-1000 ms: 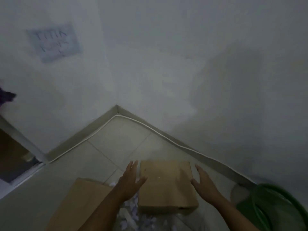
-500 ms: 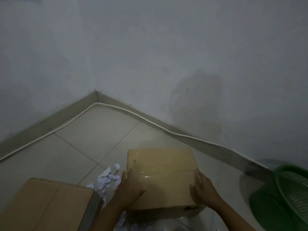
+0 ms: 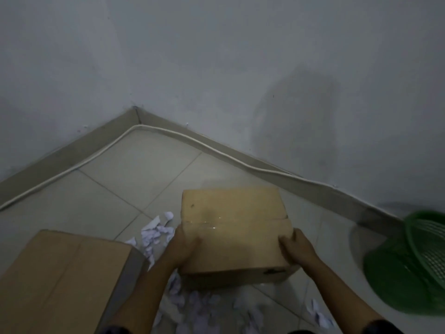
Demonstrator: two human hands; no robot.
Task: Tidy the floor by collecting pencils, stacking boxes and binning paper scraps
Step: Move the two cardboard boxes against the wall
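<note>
A small taped cardboard box (image 3: 234, 222) sits in the middle of the tiled floor. My left hand (image 3: 184, 244) grips its left side and my right hand (image 3: 295, 247) grips its right side. A larger cardboard box (image 3: 60, 278) lies at the lower left. White paper scraps (image 3: 156, 235) are scattered between the two boxes and under my arms. No pencils are in view.
A green mesh bin (image 3: 414, 263) stands tilted at the right edge. A white cable (image 3: 168, 133) runs along the skirting of the room's corner. Bare tiles (image 3: 134, 174) stretch between the boxes and the walls.
Both hands have closed from open beside the small box to gripping its sides. The view has tipped downward, bringing the boxes and bin higher in frame.
</note>
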